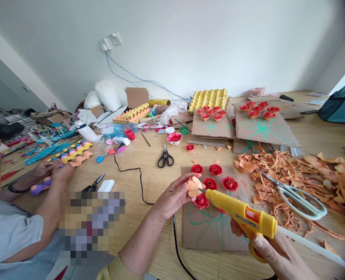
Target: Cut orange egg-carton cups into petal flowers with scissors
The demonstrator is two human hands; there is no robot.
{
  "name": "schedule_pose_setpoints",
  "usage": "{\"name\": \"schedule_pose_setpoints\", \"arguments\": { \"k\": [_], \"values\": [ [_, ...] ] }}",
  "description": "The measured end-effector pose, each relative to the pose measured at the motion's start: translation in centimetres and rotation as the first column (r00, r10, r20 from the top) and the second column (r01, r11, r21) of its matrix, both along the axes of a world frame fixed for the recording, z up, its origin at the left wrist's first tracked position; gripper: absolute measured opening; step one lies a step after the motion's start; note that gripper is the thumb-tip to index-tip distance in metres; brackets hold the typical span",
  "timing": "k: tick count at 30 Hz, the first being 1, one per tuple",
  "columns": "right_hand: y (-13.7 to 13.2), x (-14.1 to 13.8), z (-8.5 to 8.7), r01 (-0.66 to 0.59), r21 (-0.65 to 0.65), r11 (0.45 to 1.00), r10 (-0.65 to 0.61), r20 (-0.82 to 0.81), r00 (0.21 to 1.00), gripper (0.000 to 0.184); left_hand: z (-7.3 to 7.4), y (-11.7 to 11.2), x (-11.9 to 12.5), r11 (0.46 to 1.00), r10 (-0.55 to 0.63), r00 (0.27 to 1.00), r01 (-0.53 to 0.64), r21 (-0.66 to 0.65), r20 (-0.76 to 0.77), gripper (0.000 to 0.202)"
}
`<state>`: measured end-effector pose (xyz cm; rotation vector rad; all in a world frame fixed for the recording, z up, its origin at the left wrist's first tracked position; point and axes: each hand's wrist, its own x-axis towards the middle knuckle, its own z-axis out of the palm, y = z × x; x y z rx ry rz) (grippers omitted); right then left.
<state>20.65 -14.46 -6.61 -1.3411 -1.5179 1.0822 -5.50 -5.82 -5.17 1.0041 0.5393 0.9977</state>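
Note:
My left hand (pixel 175 194) is closed on an orange egg-carton flower (pixel 193 186), its fingers pinching the petals. In my right hand (pixel 265 245) is a yellow hot glue gun (pixel 233 204) with a white glue stick (pixel 312 245) poking out of its back. The nozzle meets the flower's right edge; whether glue is coming out I cannot tell. Below both hands lies a cardboard sheet (pixel 207 233) with green painted stems and several red roses (pixel 230 184). Part of one rose is hidden behind the glue gun.
Orange carton scraps (pixel 265 167) and pale green scissors (pixel 300 200) lie at right. Black scissors (pixel 165 157) and a dish of red paint (pixel 174 138) sit mid-table. A black cord (pixel 141 186) crosses the table. At left, a co-worker's hands (pixel 61 171) handle painted carton pieces.

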Motion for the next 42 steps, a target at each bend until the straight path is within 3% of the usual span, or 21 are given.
{"name": "schedule_pose_setpoints", "arguments": {
  "k": [7,11,15,19,22,25,27,32,42],
  "values": [
    [0.8,1.0,-0.4,-0.127,-0.011,0.992,0.127,0.042,0.991,0.052,0.0,0.0,-0.1,1.000,0.002,0.999,-0.001,-0.015,0.033,0.044],
    [0.2,0.2,-0.1,0.003,-0.040,0.999,-0.001,0.040,0.999,0.057,0.2,0.1,-0.1,1.000,0.019,0.998,-0.018,-0.026,0.066,0.043],
    [-0.4,-0.9,1.0,-0.025,-0.116,0.993,0.020,-0.045,0.999,0.060,0.2,0.2,-0.1,0.998,0.061,0.997,-0.060,-0.011,0.045,0.042],
    [0.3,-0.4,1.2,-0.016,-0.123,0.992,-0.002,-0.145,0.989,0.056,-0.3,0.9,-0.7,0.966,0.243,0.962,-0.228,0.118,-0.127,0.038],
    [1.3,0.6,0.9,-0.023,-0.014,1.000,0.020,-0.182,0.983,0.055,-0.8,1.8,-1.3,0.896,0.422,0.815,-0.305,0.324,-0.398,0.042],
    [2.0,1.5,0.2,-0.013,0.056,0.998,0.023,-0.183,0.983,0.054,-1.3,2.5,-1.7,0.820,0.544,0.601,-0.231,0.523,-0.586,0.045],
    [2.1,1.9,-0.3,-0.040,0.054,0.998,0.048,-0.169,0.984,0.054,-1.6,2.7,-1.8,0.789,0.564,0.534,-0.123,0.602,-0.630,0.041],
    [2.1,2.2,-1.2,-0.088,0.027,0.996,0.091,-0.179,0.980,0.052,-2.0,2.8,-1.5,0.757,0.550,0.475,0.064,0.650,-0.687,0.044],
    [2.0,1.8,-0.3,-0.105,0.049,0.993,0.113,-0.214,0.970,0.053,-1.7,3.2,-1.1,0.780,0.512,0.400,0.155,0.606,-0.760,0.043]
  ]
}}
